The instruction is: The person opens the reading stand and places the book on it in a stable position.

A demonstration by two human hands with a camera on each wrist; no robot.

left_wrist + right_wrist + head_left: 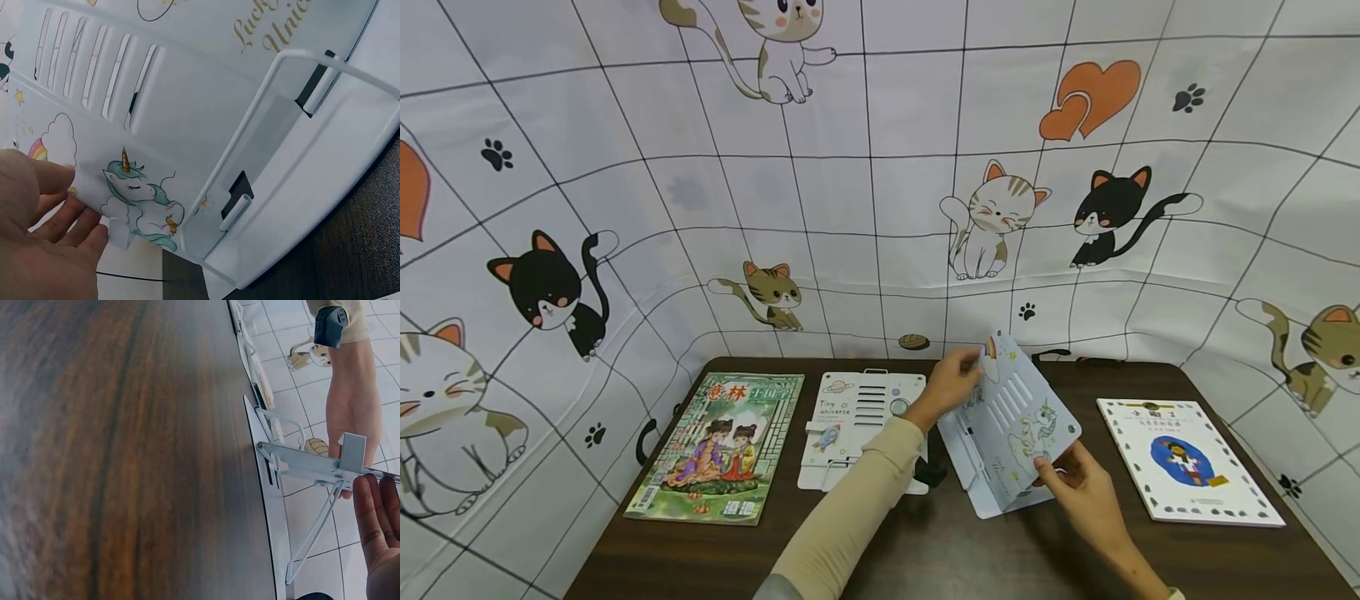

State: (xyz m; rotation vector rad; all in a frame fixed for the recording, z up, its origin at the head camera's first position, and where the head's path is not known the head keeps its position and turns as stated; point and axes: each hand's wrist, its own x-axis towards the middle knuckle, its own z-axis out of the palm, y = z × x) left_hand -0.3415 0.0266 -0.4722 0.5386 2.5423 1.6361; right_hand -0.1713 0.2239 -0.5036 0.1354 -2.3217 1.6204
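A white metal book stand (pixel 1015 421) with a unicorn print stands on the table, its slotted panel tilted up from a flat base (pixel 981 496). Along the panel's upper left edge, my left hand (pixel 953 382) pinches it; the left wrist view shows that thumb on the printed face (pixel 94 162). My right hand (pixel 1084 493) grips the lower right side, thumb in front. From the side, the right wrist view shows a wire support leg (pixel 319 528) between panel and base, with the right fingers (pixel 375 512) at the panel's edge.
Left of the unicorn stand, a second book stand (pixel 857 408) marked "Tiny universe" lies flat, partly covered by the left sleeve (pixel 857 508). A green-covered magazine (pixel 722 450) lies at the far left, a white book (pixel 1187 462) at the right. Behind the table (pixel 895 562) hangs a cat-print cloth (pixel 910 192).
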